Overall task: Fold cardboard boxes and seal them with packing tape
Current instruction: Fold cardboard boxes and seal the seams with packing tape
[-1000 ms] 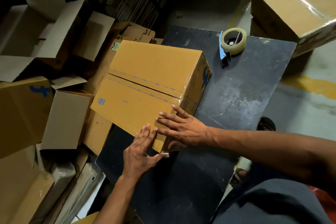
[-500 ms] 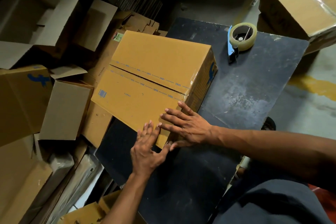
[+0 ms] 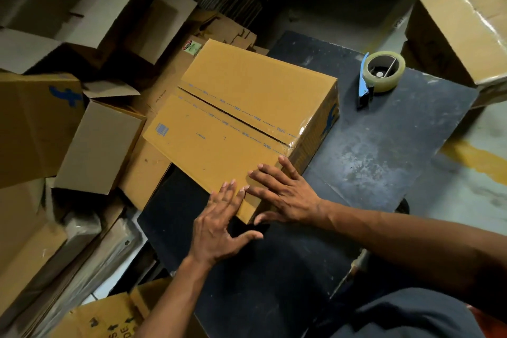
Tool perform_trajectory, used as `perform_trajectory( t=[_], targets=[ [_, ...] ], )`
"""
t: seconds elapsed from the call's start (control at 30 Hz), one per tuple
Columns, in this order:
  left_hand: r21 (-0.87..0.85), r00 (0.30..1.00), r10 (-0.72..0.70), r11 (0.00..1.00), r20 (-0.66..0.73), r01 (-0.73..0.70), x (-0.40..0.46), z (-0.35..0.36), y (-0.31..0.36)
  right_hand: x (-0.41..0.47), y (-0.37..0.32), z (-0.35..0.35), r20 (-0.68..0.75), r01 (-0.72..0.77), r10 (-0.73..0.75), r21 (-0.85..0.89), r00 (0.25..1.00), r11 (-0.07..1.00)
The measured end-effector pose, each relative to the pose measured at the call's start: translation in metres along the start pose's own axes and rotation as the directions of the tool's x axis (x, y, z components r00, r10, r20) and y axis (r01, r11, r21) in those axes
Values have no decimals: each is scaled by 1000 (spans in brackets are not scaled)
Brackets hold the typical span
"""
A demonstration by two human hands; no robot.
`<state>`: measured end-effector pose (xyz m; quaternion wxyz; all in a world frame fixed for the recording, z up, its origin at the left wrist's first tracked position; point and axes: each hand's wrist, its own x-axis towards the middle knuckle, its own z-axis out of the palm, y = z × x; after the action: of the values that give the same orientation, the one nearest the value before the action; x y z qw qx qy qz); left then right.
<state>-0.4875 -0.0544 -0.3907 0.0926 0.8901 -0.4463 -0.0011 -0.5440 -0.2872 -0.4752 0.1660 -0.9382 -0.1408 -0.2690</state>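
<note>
I judge the box [image 3: 241, 115] folded, its seam half-taped. My left hand [image 3: 219, 225] and right hand [image 3: 285, 192], fingers flat, press its 6 o'clock corner; tape [image 3: 384, 73] waits at 2 o'clock.

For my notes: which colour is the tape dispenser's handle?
Light blue handle, best seen in the head view.

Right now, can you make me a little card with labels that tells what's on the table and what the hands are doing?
table: dark worn tabletop
box: brown cardboard box on the table, flaps closed, a thin dark gap along the middle seam
left hand: left hand flat, fingers straight, pressing the box's near corner
right hand: right hand flat, fingers spread on the same corner
tape: tape dispenser on the table beyond the box, untouched
around: other cardboard boxes piled at the left
</note>
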Motion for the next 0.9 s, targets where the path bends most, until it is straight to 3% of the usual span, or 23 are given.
perform_trajectory(
  t=[0.47,0.67,0.8,0.9],
  targets=[
    [91,997,23,996,-67,-17,-2,11,5,0,-4,-2,-37,-16,17,25,999,1000],
    [126,999,-25,992,-43,31,-4,13,15,-1,7,-19,37,23,-24,49,999,999],
    [141,990,-133,980,-49,139,3,14,30,2,31,-35,6,-74,75,-72,997,995],
    [171,991,-126,976,-48,132,18,23,49,8,61,-33,28,-5,8,-104,1000,995]
  ],
)
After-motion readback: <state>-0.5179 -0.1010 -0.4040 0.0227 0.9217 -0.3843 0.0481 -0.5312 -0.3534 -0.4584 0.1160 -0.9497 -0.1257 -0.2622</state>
